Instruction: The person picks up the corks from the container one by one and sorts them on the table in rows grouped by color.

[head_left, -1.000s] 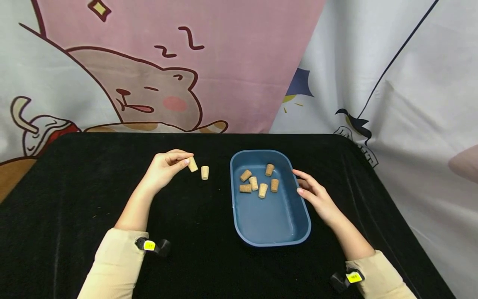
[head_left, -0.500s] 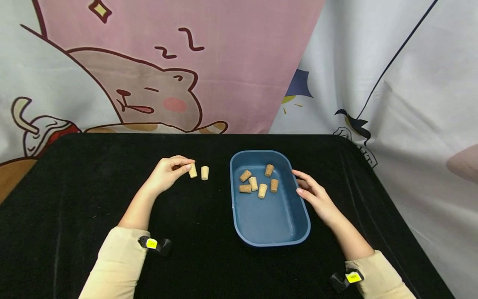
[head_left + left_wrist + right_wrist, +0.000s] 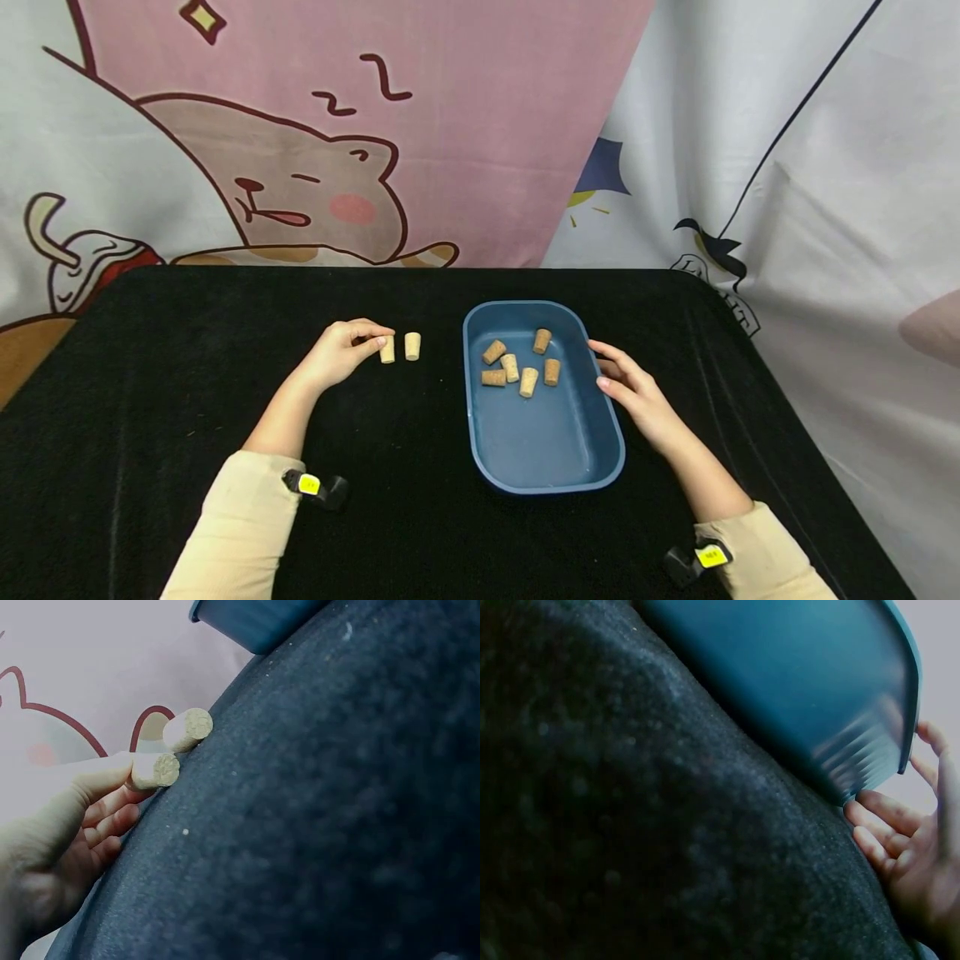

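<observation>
In the head view my left hand pinches a pale cork between thumb and fingertips. The cork stands upright at the black tabletop, its lower part showing. Just right of it, a little apart, another pale cork stands on its own. The left wrist view shows both the pinched cork and its neighbour end-on. My right hand touches the right side of a blue plastic tray, thumb and forefinger at its rim. In the right wrist view, the other fingers rest against the outer wall low down.
Several corks lie in the back half of the tray, among them a darker one and a pale one. Black cloth covers the table. A printed curtain hangs behind its far edge.
My left hand has come down toward me, bringing its tilted cork upright beside the standing cork. The right hand and the tray have stayed put.
</observation>
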